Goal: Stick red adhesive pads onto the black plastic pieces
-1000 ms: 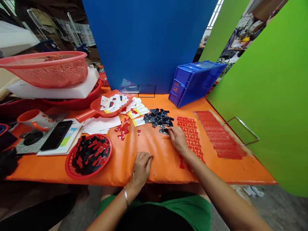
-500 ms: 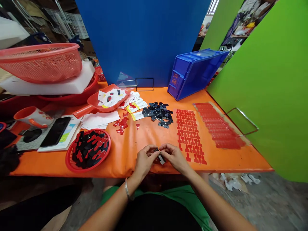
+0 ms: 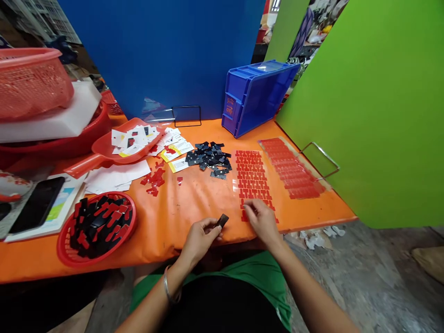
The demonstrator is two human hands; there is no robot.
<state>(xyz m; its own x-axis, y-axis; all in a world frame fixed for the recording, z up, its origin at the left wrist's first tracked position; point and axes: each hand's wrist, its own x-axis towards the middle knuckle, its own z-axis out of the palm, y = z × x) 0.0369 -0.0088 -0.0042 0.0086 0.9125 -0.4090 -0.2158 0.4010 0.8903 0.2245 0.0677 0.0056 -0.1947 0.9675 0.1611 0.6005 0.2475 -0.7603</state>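
Observation:
My left hand (image 3: 201,240) is closed, pinching a small flat black plate (image 3: 222,220) between thumb and fingers just above the table's front edge. My right hand (image 3: 262,221) is over the lower left part of a clear sheet with rows of red T-shaped stickers (image 3: 250,172). Its thumb and index finger are bent, with a small gap between the tips, close to a red sticker; I see nothing held in them. Beyond my hands lies a heap of similar black plates (image 3: 210,159). A red basket (image 3: 132,222) at the left contains black plates bearing red stickers.
A red dustpan (image 3: 100,144) with white cards stands left of the heap, beside loose red pieces (image 3: 154,181). A blue crate (image 3: 256,99) rests against the blue panel. Another red sticker sheet (image 3: 291,171) lies at right, near a green panel (image 3: 388,115). A phone (image 3: 38,203) lies far left.
My right hand has left the black plate and moved right to the sticker sheet. My left hand keeps the plate, now tilted upward. The view has turned to the right.

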